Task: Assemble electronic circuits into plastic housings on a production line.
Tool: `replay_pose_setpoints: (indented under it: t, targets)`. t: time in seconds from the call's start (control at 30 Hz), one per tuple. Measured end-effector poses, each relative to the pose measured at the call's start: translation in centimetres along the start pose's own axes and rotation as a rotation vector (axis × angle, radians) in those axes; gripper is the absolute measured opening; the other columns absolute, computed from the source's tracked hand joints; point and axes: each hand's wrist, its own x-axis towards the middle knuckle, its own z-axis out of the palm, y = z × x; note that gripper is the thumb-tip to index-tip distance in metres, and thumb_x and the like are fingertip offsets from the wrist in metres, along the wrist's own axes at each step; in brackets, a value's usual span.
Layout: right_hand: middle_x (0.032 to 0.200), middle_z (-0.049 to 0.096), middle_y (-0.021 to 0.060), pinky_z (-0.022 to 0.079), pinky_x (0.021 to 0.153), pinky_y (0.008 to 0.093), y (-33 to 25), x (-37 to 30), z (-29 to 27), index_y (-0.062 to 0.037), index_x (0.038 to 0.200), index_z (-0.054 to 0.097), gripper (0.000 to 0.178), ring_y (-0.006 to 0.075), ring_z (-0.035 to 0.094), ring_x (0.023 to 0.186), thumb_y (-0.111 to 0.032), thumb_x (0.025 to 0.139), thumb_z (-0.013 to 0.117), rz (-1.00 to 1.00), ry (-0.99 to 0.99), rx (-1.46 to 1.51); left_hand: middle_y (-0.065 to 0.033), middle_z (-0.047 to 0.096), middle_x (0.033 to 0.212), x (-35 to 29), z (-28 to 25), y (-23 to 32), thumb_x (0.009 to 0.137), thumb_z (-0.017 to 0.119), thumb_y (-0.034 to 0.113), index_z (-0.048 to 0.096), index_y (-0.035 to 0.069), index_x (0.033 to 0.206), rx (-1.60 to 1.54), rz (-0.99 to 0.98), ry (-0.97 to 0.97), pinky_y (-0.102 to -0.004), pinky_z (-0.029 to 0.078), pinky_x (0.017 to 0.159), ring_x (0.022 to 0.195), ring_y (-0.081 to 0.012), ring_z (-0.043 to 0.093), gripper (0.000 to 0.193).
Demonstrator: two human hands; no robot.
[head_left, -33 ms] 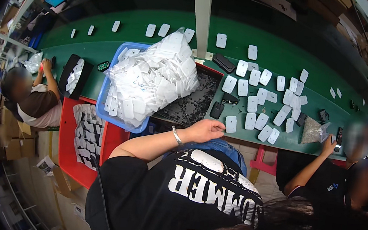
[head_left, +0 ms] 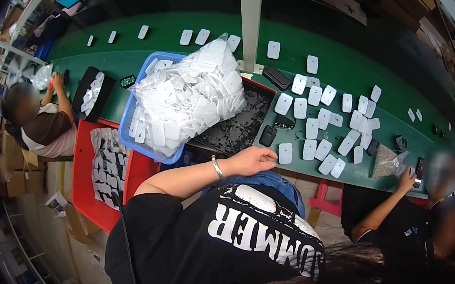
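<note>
My left hand [head_left: 256, 161], with a silver bracelet [head_left: 217, 167] at the wrist, rests at the near edge of the green table [head_left: 240, 36]. Its fingers are loosely bent and point right, and I see nothing held in them. Just beyond the fingertips lies a white rounded plate [head_left: 285, 153]. Above the hand is a small black case [head_left: 268, 136]. Many similar plates [head_left: 312, 128] are spread to the right, some overlapping. My right hand is not visible.
To the left, a bulging clear bag of white plates [head_left: 193, 95] lies over a blue basket [head_left: 126, 124] and a dark tray [head_left: 236, 120]. A red bin [head_left: 79, 180] stands below. A post [head_left: 248, 19] rises from the table. Co-workers sit at both sides; one person's hand [head_left: 406, 178] is at right.
</note>
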Motion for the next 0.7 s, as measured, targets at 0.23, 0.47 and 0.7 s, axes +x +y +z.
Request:
replay_pose_setpoints:
  t: [0.23,0.47,0.7]
  targets:
    - [0.120,0.037,0.0176,0.042,0.076,0.0430,0.0,-0.8,-1.2,-0.0119,0.115,0.030,0.049,0.0313,0.050,0.098,-0.046,0.084,0.048,-0.034,0.011,-0.096,-0.0104,0.062,0.090,0.1,-0.8,-0.9,0.082,0.059,0.015,0.052,-0.004,0.107,-0.027,-0.024,0.084,-0.0239,0.047,0.073,0.080,-0.0121,0.059,0.031]
    - [0.118,0.038,0.0164,0.042,0.075,0.0422,0.2,-2.3,-2.7,-0.0124,0.110,0.036,0.045,0.0307,0.049,0.097,-0.047,0.084,0.048,-0.023,0.043,-0.186,-0.0095,0.060,0.097,-0.3,-1.4,-1.6,0.083,0.058,0.014,0.051,-0.003,0.109,0.010,-0.083,0.138,-0.0233,0.046,0.075,0.083,-0.0103,0.056,0.032]
    - [0.116,0.040,0.0152,0.042,0.073,0.0414,0.9,-3.5,-4.2,-0.0130,0.106,0.041,0.042,0.0300,0.049,0.096,-0.048,0.083,0.048,-0.035,0.059,-0.249,-0.0127,0.058,0.097,-0.2,-1.2,-1.1,0.081,0.060,0.016,0.052,-0.003,0.108,0.149,-0.141,0.233,-0.0243,0.047,0.073,0.081,-0.0143,0.058,0.034]
